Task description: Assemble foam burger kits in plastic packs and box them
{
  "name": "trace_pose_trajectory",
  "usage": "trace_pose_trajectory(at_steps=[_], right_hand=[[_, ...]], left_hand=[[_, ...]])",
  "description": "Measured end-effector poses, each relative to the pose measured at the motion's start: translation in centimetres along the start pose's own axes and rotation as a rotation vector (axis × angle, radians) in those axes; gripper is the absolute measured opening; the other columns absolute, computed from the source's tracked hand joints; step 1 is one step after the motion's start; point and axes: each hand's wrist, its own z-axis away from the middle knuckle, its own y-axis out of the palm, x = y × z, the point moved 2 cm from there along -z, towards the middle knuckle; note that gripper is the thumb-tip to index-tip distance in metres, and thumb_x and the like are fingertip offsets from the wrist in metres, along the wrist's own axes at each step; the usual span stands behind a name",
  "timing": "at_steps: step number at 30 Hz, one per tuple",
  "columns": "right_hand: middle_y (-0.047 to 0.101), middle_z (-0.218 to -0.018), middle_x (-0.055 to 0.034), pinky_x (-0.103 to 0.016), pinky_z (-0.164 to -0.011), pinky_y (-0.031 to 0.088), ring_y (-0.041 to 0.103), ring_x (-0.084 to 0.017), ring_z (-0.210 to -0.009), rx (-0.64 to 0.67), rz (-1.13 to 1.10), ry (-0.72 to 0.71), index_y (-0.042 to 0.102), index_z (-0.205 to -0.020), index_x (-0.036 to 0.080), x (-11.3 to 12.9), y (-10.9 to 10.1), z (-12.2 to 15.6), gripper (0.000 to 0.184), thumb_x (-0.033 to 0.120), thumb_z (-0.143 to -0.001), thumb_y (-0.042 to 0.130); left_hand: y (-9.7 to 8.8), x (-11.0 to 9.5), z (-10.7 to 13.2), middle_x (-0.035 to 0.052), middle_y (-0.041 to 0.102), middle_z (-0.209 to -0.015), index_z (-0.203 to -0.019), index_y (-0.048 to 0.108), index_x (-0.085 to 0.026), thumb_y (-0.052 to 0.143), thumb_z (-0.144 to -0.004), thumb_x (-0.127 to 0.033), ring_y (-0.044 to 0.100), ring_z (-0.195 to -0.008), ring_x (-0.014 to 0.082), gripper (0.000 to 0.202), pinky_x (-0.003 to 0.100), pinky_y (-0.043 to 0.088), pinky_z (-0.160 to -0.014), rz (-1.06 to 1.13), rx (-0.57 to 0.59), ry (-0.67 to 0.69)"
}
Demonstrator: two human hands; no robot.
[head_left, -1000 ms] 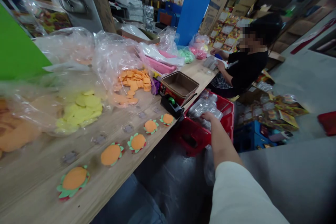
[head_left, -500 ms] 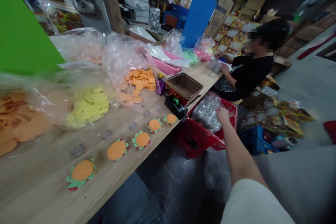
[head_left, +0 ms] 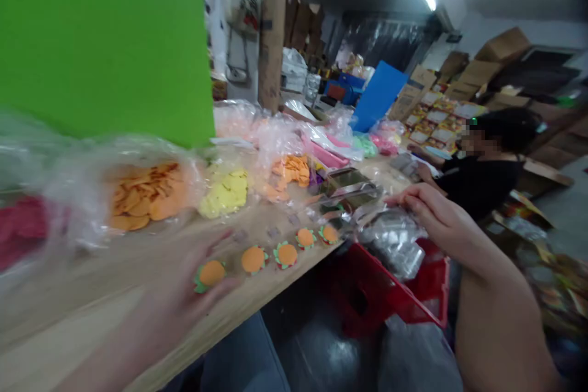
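Head view: open left hand (head_left: 179,294) at five foam flowers (head_left: 253,259), right hand (head_left: 432,211) grasping bags (head_left: 392,242).

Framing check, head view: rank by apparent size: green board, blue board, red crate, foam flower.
1. Green board: largest, though it's closest to the camera, so its true size is unsure.
2. Red crate
3. Blue board: farther away, so it may really be bigger than the crate.
4. Foam flower: smallest.
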Motion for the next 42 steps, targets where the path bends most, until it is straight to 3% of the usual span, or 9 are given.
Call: trace_pose_trajectory(at_steps=[3,6,12,17,20,24,28,37,42], right_hand=[[0.065,-0.085,-0.0063,-0.036,-0.071,0.048,0.062,-0.023,-0.083,0.081,-0.541,0.088,0.055,-0.081,0.028,4.7,3.1,-0.3,0.022,0.049,-0.082,0.046],[0.068,-0.083,-0.0046,-0.039,-0.073,0.050,0.064,-0.023,-0.082,0.289,-1.005,0.208,0.053,-0.079,0.026,9.1,10.3,-0.4,0.025,0.051,-0.077,0.054],[0.066,-0.091,-0.0083,-0.042,-0.078,0.049,0.063,-0.024,-0.087,0.806,-1.125,0.135,0.056,-0.084,0.021,21.5,24.5,1.1,0.034,0.054,-0.078,0.051],[0.042,-0.132,-0.0104,-0.039,-0.083,0.047,0.047,-0.025,-0.114,0.521,-0.852,-0.510,0.036,-0.129,0.026,35.9,29.7,0.7,0.061,0.046,-0.076,0.058],[0.047,-0.126,-0.0098,-0.033,-0.073,0.050,0.054,-0.021,-0.102,0.693,-0.861,-0.890,0.026,-0.135,0.027,46.7,31.8,2.0,0.066,0.038,-0.078,0.058],[0.055,-0.111,-0.0051,-0.035,-0.078,0.047,0.057,-0.018,-0.092,0.619,-0.849,-1.105,0.036,-0.125,0.026,59.4,33.6,4.4,0.045,0.028,-0.083,0.051],[0.051,-0.116,-0.0069,-0.035,-0.086,0.043,0.052,-0.018,-0.100,0.478,-0.728,-1.206,0.038,-0.121,0.021,68.0,36.7,6.1,0.037,0.020,-0.084,0.046],[0.057,-0.101,-0.0091,-0.034,-0.081,0.042,0.054,-0.022,-0.092,0.602,-0.369,-1.228,0.041,-0.119,0.015,71.1,44.6,6.9,0.039,0.026,-0.083,0.051],[0.051,-0.110,-0.0135,-0.040,-0.091,0.036,0.047,-0.027,-0.106,0.491,-0.242,-1.240,0.046,-0.119,0.015,71.6,45.5,5.8,0.046,0.032,-0.078,0.059]], left_hand=[[2.8,-0.2,0.9,0.0086,0.039,-0.139,-0.138,0.024,-0.037,0.079,-0.051,-0.038,0.037,-0.126,0.0314,0.102,0.049,0.038,-0.098,0.298,0.209,-0.072],[1.7,1.0,2.7,0.0135,0.052,-0.122,-0.138,0.020,-0.028,0.072,-0.061,-0.041,0.051,-0.113,0.0271,0.094,0.043,0.044,-0.091,0.600,0.031,-0.193],[-11.1,5.4,11.6,0.0023,0.059,-0.091,-0.116,0.044,-0.025,0.061,-0.074,-0.040,0.059,-0.071,0.0132,0.048,0.028,0.050,-0.066,0.541,-0.491,-0.467],[-20.2,7.1,21.2,0.0029,0.063,-0.093,-0.116,0.045,-0.023,0.060,-0.076,-0.036,0.055,-0.062,0.0089,0.044,0.022,0.046,-0.058,0.375,-0.853,-0.461],[-25.5,7.3,25.2,0.0020,0.063,-0.089,-0.116,0.045,-0.023,0.060,-0.076,-0.033,0.057,-0.064,0.0095,0.044,0.020,0.046,-0.056,0.237,-1.047,-0.387],[-34.6,7.6,29.2,-0.0005,0.061,-0.083,-0.114,0.044,-0.022,0.063,-0.073,-0.028,0.055,-0.053,0.0066,0.045,0.018,0.046,-0.050,-0.042,-1.330,-0.226],[-41.2,10.0,32.0,-0.0018,0.057,-0.081,-0.118,0.039,-0.024,0.062,-0.073,-0.027,0.055,-0.050,0.0075,0.051,0.021,0.048,-0.048,-0.240,-1.428,-0.169],[-40.4,13.7,33.4,0.0098,0.063,-0.093,-0.123,0.045,-0.015,0.045,-0.084,-0.039,0.060,-0.088,0.0241,0.046,0.040,0.045,-0.081,-0.870,-1.314,-0.545],[-38.5,13.7,32.9,0.0193,0.042,-0.134,-0.140,0.021,-0.009,0.039,-0.085,-0.042,0.035,-0.125,0.0320,0.066,0.047,0.027,-0.100,-1.088,-1.135,-0.649]])
